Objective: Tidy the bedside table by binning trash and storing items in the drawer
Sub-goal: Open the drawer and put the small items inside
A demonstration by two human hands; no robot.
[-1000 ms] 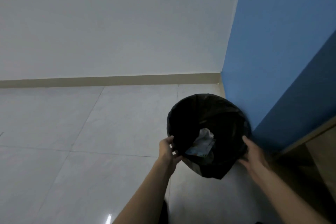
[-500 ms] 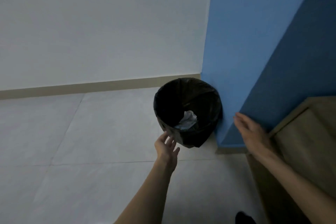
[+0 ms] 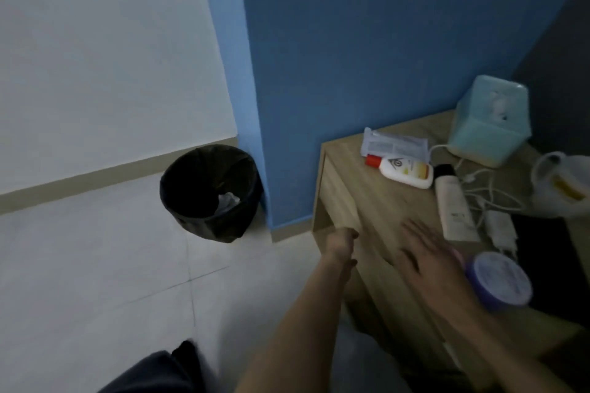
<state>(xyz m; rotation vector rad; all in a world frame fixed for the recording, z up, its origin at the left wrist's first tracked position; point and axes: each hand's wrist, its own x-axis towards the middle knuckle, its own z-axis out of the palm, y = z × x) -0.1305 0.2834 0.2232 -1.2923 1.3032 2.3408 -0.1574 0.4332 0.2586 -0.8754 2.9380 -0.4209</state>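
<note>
**Grips.** The right grip [image 3: 427, 260] is open. Its fingers are spread, palm down, low over the front of the desk [image 3: 376, 201], and it holds nothing. Blur hides whether it touches the wood. The left grip [image 3: 342, 241] sits against the desk's front face, at the upper edge of the drawer [image 3: 335, 198]. It is too blurred to say whether its fingers are curled or straight, and nothing is seen in it. Judged by its position, it is placed to pull the drawer while the right grip gathers items.

**Items on the desk.**
- A round purple tin [image 3: 501, 279] stands just beside the right grip and is probably the easiest item to take first.
- Behind it a white tube [image 3: 453, 204] with a black cap lies flat.
- A white bottle [image 3: 404, 172] with a red cap lies on its side, touching a flat packet [image 3: 394, 145].
- A charger [image 3: 501, 230] and its loose cable lie beside the tube. The cable could snag if lifted carelessly.
- A teal box [image 3: 490, 121] and a white jug [image 3: 562, 183] stand at the rear.

**Bin.** The bin [image 3: 209, 191], lined in black, stands on the floor against the blue wall, well apart from the desk. It holds crumpled paper [image 3: 228, 201].

**Assessment.** Binning appears largely done and storing has not begun. The drawer shows no opening.
</note>
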